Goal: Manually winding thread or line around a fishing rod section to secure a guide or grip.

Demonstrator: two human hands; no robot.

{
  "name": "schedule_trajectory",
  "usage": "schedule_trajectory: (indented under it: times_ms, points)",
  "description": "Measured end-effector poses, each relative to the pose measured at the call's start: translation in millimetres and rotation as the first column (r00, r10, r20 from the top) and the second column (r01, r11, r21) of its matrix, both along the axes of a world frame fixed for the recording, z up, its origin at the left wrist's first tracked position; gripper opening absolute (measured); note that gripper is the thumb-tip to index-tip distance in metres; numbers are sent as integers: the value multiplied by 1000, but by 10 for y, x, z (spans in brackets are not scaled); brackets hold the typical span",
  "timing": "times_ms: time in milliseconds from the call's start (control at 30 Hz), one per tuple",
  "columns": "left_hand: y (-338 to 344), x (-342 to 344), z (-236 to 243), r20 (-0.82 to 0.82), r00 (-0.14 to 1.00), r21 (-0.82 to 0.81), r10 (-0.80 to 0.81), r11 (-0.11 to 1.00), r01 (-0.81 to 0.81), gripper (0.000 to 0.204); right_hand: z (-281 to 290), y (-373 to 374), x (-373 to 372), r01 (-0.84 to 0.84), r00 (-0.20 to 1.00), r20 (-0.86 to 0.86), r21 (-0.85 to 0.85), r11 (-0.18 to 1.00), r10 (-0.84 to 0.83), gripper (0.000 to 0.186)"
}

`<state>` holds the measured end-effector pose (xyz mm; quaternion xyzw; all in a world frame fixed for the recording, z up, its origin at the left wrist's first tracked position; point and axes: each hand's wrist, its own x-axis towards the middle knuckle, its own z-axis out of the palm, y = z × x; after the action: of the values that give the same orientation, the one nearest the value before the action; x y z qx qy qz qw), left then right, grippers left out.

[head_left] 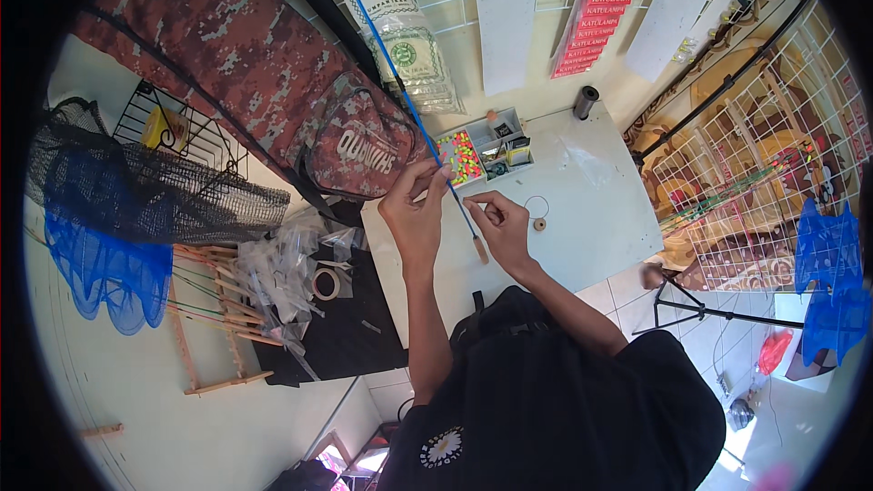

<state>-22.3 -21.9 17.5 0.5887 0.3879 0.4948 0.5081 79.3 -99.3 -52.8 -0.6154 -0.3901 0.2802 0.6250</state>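
A thin blue fishing rod (421, 123) slants down across the white table (600, 218), its short wooden butt (480, 250) toward me. My left hand (414, 218) is closed on the rod, with thumb and fingertips pinched around the shaft. Just right of the lower shaft, my right hand (506, 232) has its thumb and index finger pressed together. Whatever lies between those fingertips is too small to make out. Beyond the hands stands a grey compartment box (512, 120) with bright neon beads (461, 160) and small packets.
A small round wooden piece (539, 224) lies by a thin dark loop. Behind are a black cylinder (587, 103) and clear plastic (587, 159). At left, a camouflage rod bag (264, 55) leans over the table, near tape (325, 284) and plastic bags (277, 277).
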Motion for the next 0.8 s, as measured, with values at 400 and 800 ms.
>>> schedule_trajectory:
  times_ms: [400, 800]
  points:
    - [-314, -18, 678, 87, 992, 55, 93, 994, -98, 15, 474, -229, 279, -319, 947, 94, 173, 932, 306, 11]
    - [-459, -11, 968, 110, 991, 107, 76, 990, -88, 17, 933, -387, 341, -412, 911, 12, 120, 904, 413, 8]
